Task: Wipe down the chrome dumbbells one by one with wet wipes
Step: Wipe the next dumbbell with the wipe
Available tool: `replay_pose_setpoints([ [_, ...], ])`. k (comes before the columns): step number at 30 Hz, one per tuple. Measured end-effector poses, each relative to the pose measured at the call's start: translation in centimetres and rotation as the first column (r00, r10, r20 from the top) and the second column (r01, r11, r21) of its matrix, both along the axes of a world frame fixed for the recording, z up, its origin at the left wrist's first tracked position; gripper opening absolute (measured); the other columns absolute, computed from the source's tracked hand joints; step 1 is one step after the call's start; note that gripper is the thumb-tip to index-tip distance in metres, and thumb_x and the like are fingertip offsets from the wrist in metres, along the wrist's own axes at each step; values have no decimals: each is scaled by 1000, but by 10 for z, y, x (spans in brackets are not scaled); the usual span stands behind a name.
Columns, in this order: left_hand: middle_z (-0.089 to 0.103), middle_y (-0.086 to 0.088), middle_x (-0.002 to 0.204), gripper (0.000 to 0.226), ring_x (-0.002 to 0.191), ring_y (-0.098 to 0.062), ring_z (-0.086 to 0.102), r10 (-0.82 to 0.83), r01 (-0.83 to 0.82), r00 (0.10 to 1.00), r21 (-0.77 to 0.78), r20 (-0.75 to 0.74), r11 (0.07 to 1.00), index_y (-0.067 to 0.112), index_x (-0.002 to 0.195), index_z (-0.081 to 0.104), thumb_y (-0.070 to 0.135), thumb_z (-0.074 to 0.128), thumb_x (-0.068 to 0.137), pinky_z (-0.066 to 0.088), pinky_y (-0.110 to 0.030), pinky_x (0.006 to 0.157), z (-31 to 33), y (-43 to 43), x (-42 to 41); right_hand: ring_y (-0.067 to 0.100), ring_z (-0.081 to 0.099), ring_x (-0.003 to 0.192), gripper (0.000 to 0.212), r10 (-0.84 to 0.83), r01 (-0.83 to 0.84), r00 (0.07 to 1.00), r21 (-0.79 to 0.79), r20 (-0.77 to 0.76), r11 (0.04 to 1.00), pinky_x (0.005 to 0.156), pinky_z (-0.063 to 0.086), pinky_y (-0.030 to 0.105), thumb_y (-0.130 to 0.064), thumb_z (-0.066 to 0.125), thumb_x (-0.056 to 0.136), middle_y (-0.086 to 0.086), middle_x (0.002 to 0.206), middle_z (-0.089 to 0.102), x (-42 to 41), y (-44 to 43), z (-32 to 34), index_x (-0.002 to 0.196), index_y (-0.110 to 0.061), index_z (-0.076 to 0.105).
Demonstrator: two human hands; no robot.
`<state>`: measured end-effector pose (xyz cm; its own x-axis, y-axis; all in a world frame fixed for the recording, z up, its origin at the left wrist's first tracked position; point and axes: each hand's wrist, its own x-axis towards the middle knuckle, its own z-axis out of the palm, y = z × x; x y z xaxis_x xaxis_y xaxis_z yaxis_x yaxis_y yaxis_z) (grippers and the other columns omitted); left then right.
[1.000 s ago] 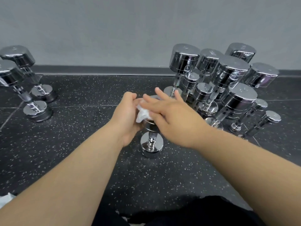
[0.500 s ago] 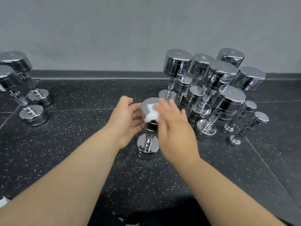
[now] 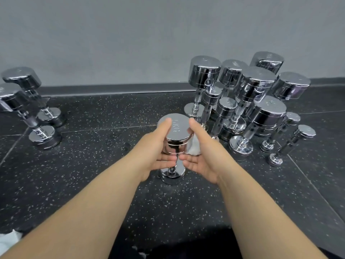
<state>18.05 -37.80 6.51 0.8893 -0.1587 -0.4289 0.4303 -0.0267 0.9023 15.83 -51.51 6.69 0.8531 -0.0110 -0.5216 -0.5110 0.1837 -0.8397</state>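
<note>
The dumbbell (image 3: 175, 128) stands upright on the speckled floor (image 3: 93, 165), midway between a pair of dumbbells (image 3: 28, 109) on the left and a crowded cluster (image 3: 261, 113) on the right. The left hand (image 3: 155, 152) grips its upper head, thumb on the rim and fingers (image 3: 164, 162) curled underneath. The right hand (image 3: 203, 156) cups the opposite side, curled fingers (image 3: 188, 161) pressing a white wet wipe (image 3: 193, 146) against the chrome.

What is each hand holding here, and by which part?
The left hand grips the upright chrome dumbbell by its upper head. The right hand holds a crumpled white wet wipe against that head's right side.
</note>
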Motion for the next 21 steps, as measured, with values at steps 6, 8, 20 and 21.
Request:
replay_pose_setpoints([
  [6,76,-11,80,49,75,-24,73,-4,5,999,-26,53,1000,12,94,71,57,52,92,55,-27,63,-4,-7,4,11,52,56,32,-29,24,993,50,111,998,54,43,22,-45,69,85,1,68,66,6,5,-11,86,-14,71],
  [8,73,-9,72,47,70,-21,71,7,-4,997,-38,80,999,11,92,71,54,52,94,55,-25,58,-6,-6,3,10,47,54,26,-33,23,985,56,171,998,56,40,23,-41,66,87,-2,60,61,6,6,-18,81,-16,70],
  [20,74,3,78,36,63,-7,66,51,-23,958,-100,283,995,15,100,71,47,54,95,57,-24,64,19,-4,113,10,46,60,59,-51,60,912,-9,406,998,54,37,25,-52,70,68,8,86,58,131,6,2,105,-7,70],
  [21,72,4,73,36,61,-7,65,69,-43,958,-99,277,994,15,97,70,48,55,95,57,-24,64,18,-4,131,11,44,57,58,-74,76,918,9,390,997,52,37,24,-53,72,67,9,82,56,150,8,2,103,-8,70],
])
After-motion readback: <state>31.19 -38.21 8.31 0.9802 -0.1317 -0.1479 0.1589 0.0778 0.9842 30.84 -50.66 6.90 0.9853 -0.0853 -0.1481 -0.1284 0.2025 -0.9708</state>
